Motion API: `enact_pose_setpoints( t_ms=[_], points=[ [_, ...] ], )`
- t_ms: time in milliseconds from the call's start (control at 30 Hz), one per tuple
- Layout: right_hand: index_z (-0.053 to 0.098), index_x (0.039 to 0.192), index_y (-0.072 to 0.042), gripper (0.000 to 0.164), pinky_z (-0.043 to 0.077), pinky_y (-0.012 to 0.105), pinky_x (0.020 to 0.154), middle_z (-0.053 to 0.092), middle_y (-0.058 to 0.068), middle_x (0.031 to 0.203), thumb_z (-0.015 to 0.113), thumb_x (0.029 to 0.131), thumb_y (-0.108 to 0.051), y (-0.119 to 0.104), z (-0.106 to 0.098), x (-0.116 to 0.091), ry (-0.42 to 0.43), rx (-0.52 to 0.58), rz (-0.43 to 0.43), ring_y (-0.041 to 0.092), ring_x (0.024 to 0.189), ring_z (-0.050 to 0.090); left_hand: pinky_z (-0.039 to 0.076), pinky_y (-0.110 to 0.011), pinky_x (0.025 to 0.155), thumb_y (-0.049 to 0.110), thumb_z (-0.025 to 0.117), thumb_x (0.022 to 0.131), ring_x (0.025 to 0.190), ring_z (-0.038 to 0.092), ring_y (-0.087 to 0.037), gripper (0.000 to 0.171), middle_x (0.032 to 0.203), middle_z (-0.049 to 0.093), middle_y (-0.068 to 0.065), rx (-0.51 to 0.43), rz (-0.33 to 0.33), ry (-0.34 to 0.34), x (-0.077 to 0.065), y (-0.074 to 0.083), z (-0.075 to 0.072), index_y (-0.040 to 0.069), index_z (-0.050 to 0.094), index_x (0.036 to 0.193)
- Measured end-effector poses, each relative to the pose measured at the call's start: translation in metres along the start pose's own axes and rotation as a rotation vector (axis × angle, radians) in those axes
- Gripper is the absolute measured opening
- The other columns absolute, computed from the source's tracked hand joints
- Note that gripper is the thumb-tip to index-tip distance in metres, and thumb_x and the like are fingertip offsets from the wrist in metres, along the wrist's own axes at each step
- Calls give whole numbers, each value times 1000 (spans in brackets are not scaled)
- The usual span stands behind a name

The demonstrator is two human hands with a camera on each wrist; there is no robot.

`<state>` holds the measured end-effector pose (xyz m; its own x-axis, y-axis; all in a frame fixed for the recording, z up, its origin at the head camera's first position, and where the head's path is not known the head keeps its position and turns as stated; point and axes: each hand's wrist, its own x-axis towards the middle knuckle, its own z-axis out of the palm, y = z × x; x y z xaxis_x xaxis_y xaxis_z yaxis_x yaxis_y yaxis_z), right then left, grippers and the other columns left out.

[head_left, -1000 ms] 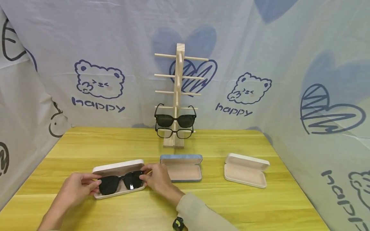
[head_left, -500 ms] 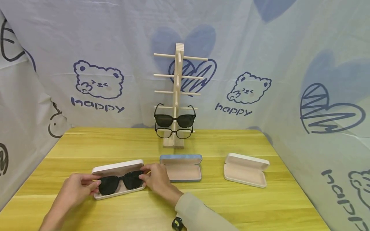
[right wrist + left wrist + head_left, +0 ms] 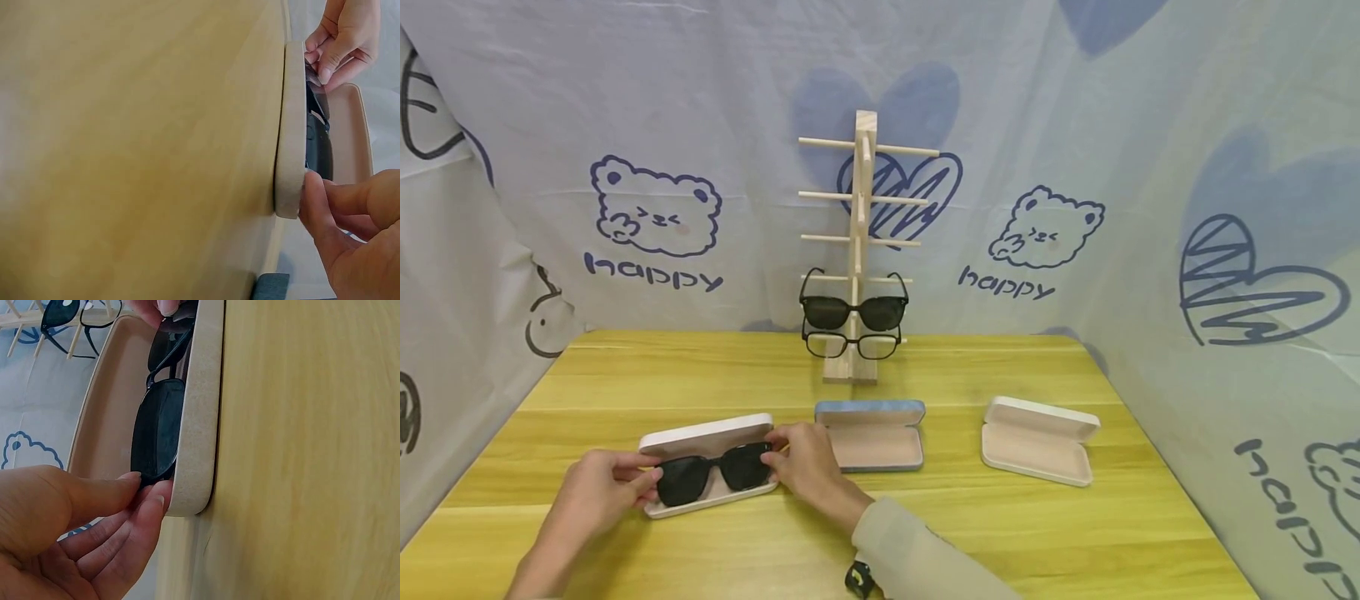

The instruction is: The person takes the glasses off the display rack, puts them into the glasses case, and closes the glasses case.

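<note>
A pair of black sunglasses [image 3: 715,473] sits partly inside an open white glasses case [image 3: 707,433] at the table's left, lenses facing up and toward me. My left hand [image 3: 597,492] pinches the left end of the frame between thumb and fingers, as the left wrist view shows close up on the sunglasses [image 3: 156,428]. At the other end, my right hand [image 3: 808,462] pinches the right corner of the frame; in the right wrist view that hand [image 3: 350,225] is at the case's end wall [image 3: 290,137]. The temples are hidden behind the lenses.
Just right of my right hand lies an open blue case [image 3: 880,450], and farther right an open white case [image 3: 1037,454]. Behind them stands a wooden rack [image 3: 861,208] with pegs, carrying black sunglasses [image 3: 853,314] above clear-lens glasses [image 3: 850,347]. Printed cloth hangs around the table.
Both hands keep the same hold on the sunglasses. The lenses tilt very slightly, as the bright reflection on the right lens has gone; nothing else has visibly moved.
</note>
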<state>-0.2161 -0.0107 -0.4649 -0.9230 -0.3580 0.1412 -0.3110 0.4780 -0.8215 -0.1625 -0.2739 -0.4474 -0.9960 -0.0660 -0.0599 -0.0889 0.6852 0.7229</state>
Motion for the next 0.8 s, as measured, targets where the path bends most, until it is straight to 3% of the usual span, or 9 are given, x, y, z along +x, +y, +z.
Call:
enact_pose_setpoints(
  t_ms=[267,533,800],
  points=[
    [75,115,5,25,47,13,43,80,16,94,74,90,3,-6,-2,0,-43,-38,34,8,52,69,46,-21,53,8,75,92,61,71,-9,21,76,79,-5,68,23,42,-1,0,1,-5,78,107],
    [74,114,8,28,49,15,44,79,19,92,77,87,5,-9,0,1,-53,-26,64,11,50,68,48,-18,62,12,81,87,70,72,-10,18,79,80,-4,141,48,66,2,-2,2,1,81,101],
    [75,114,6,29,48,14,42,78,11,80,81,85,2,-11,1,2,-73,-113,59,6,47,65,48,-22,60,14,84,83,71,69,-11,20,83,80,-5,162,49,70,2,-2,1,3,82,99]
  ],
)
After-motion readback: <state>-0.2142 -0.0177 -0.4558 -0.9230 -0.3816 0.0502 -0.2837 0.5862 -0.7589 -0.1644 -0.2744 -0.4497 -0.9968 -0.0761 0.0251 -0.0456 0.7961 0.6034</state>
